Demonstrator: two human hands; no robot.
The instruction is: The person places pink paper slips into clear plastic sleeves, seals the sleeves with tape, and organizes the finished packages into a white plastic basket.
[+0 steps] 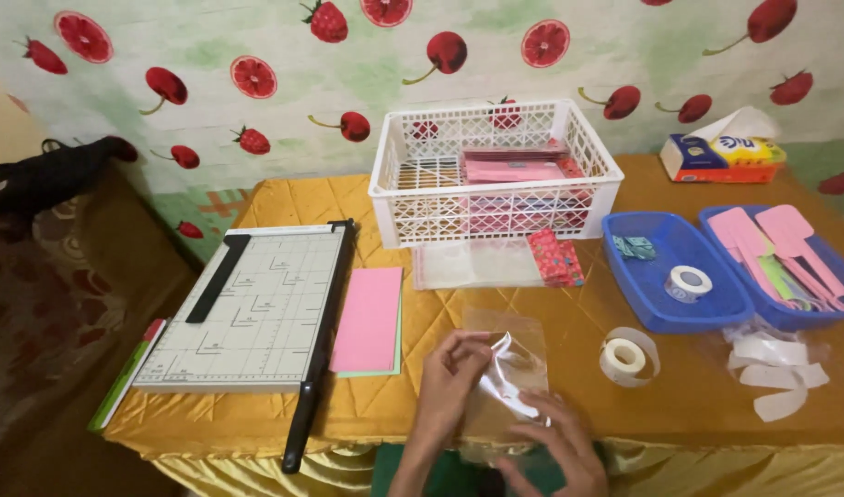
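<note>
Both my hands hold a clear plastic sleeve (509, 368) at the front edge of the gold-clothed table (624, 405). My left hand (450, 382) pinches its left edge near the top. Lower down, my right hand (555, 451) grips the sleeve's bottom right part. The film is crumpled and shiny between them. To the left of my hands a pink paper sheet (369, 318) lies on a green one.
A paper cutter (256, 308) with a black handle sits at the left. Behind stands a white basket (496, 175) holding pink packets. Two blue trays (680, 276) hold a tape roll and pink paddles. Another tape roll (624, 357), white strips (776, 373) and a tissue box (721, 152) are on the right.
</note>
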